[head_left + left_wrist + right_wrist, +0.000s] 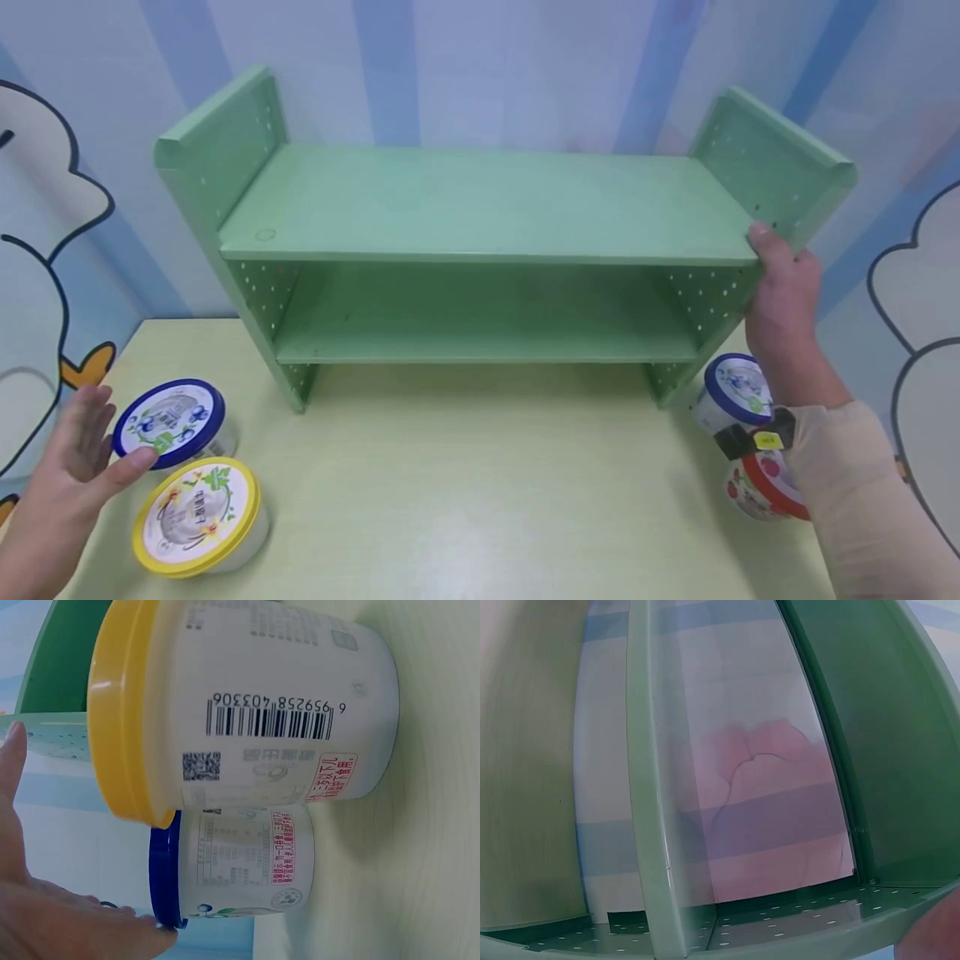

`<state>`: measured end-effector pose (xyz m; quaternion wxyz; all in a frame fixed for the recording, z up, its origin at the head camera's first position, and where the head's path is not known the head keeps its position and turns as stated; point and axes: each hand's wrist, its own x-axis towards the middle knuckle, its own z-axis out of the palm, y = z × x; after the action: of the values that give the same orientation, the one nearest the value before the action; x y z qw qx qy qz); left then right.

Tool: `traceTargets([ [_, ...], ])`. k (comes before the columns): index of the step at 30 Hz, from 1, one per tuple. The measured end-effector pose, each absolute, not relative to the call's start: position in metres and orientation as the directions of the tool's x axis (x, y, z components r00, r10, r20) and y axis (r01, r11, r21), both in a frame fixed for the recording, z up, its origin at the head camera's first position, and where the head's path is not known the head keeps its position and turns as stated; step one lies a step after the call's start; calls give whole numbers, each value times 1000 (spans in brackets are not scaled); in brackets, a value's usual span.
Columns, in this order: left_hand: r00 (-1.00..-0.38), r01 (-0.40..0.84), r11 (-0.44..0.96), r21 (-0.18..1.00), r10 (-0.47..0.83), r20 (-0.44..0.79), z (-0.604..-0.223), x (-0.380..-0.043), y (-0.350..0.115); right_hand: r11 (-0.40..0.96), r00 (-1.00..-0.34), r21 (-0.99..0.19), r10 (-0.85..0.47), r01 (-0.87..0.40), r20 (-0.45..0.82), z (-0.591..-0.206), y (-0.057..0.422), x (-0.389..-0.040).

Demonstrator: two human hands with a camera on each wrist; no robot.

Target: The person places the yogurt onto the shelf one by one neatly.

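Observation:
A green two-tier shelf (480, 204) stands on the pale table at the wall. My right hand (783, 296) grips the front edge of its right side panel, with the thumb at the end of the upper board; the other fingers are mostly hidden. On the left, my left hand (78, 475) is spread beside a tub with a blue lid (170, 423), thumb over the lid's near edge in the head view. A tub with a yellow lid (198, 518) sits just nearer. In the left wrist view, fingertips (154, 937) are right at the blue rim.
Under my right forearm are another blue-lidded tub (738, 388) and a red-lidded tub (761, 487), partly covered by the sleeve. A striped wall (495, 75) with cloud drawings backs the table (480, 483). Pale table surface spreads between the two pairs of tubs.

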<state>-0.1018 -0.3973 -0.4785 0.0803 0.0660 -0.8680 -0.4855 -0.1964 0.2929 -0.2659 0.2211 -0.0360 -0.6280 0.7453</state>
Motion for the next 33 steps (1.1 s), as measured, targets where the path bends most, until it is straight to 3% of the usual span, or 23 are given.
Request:
traceTargets([
  [23, -983, -64, 503, 862, -182, 34, -483, -107, -409, -111, -888, -946, 392, -305, 241, -267, 292, -197],
  [33, -978, -118, 472, 874, -208, -20, -468, -102, -390, -145, -881, -941, 419, -305, 221, -266, 291, -198],
])
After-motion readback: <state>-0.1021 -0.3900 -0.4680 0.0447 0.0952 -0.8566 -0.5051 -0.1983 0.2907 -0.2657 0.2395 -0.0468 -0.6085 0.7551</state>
